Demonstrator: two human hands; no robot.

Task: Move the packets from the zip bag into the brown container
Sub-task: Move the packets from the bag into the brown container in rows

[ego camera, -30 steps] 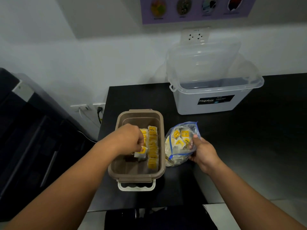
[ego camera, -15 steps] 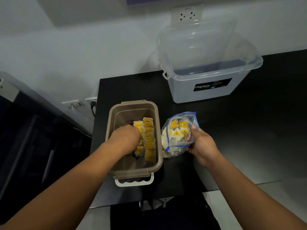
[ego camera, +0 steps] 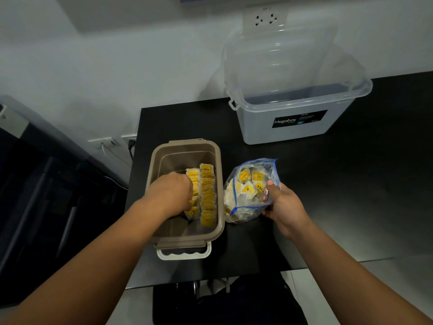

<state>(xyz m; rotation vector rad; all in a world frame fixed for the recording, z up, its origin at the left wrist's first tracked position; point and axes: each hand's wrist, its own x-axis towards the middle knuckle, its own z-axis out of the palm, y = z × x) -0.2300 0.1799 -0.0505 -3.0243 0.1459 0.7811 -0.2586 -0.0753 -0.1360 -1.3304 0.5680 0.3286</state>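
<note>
- The left hand (ego camera: 172, 194) is down inside the brown container (ego camera: 185, 144), fingers curled onto the left row of packets (ego camera: 207, 191); I cannot tell whether it pinches one.
- Two rows of yellow packets stand along the container's right side.
- Just right of it, the zip bag (ego camera: 248, 191) lies on the dark tabletop (ego camera: 339, 195), part full.
- The right hand (ego camera: 283, 205) grips the bag's right edge.
- A clear storage box (ego camera: 293, 127) sits far right.

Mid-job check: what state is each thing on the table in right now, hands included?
Brown container: open, part filled.
Packets: standing in two rows inside it, right side.
Zip bag: appears open, packets inside.
Left hand: in the container, fingers curled on the packets.
Right hand: grips the zip bag.
Megabox bin: open, lid propped behind it.
</note>
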